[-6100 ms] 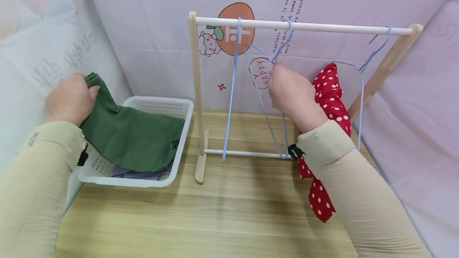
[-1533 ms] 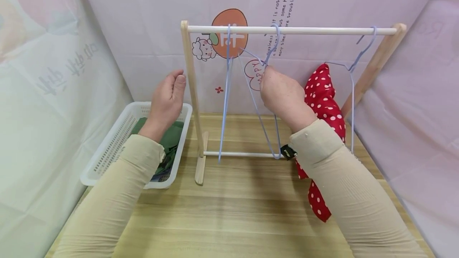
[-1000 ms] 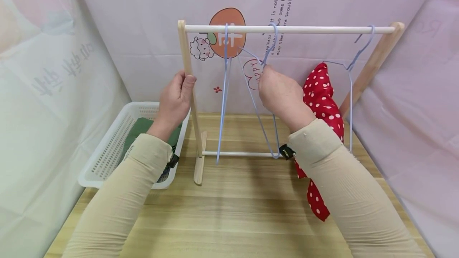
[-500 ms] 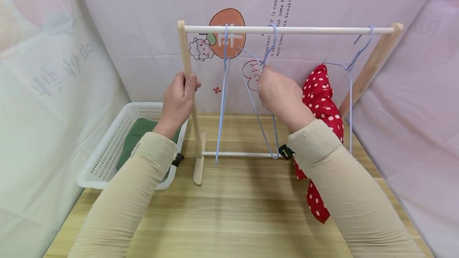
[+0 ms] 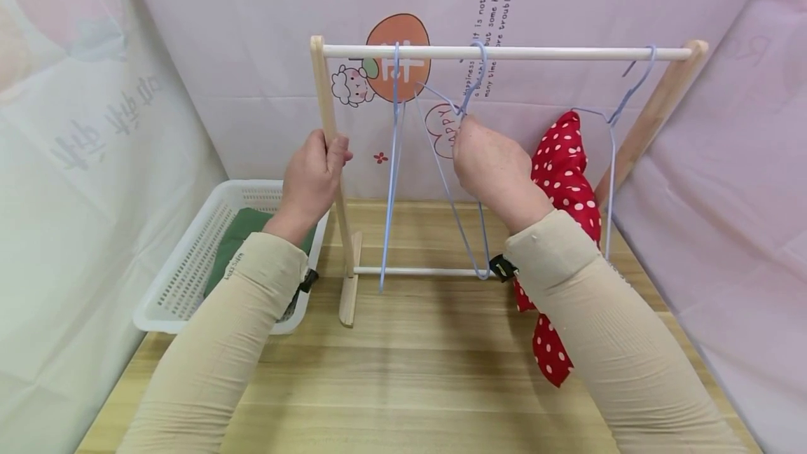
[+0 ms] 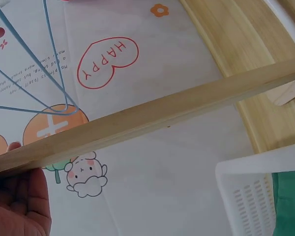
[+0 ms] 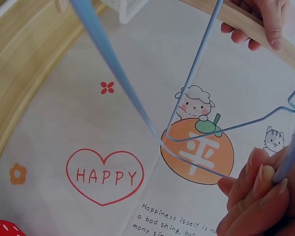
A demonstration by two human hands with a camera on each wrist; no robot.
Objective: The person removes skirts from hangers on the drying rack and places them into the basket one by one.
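Observation:
My left hand [image 5: 310, 181] grips the left wooden post [image 6: 162, 108] of a small clothes rack, thumb on the near side and fingers behind. At the middle hanger [image 5: 485, 65], a blue wire one hooked over the white rail [image 5: 567, 53], my right hand [image 5: 494, 167] pinches the wire just below the hook. The right wrist view shows those fingertips curled together on the blue wire. Left of it, another bare blue hanger [image 5: 389, 209] hangs edge-on. A red polka-dot garment [image 5: 570, 174] hangs on the third hanger [image 5: 611, 167] at the right, partly hidden behind my right forearm.
A white plastic basket [image 5: 160, 326] stands left of the rack, with green cloth [image 5: 235, 240] inside, half covered by my left sleeve. The wood-grain table [image 5: 403, 370] lies under everything. Printed sheets [image 5: 265, 54] enclose the back and both sides.
The left hand has let go of the green cloth, which now lies in the basket, and has moved right onto the rack's post. The right hand stays on the hanger.

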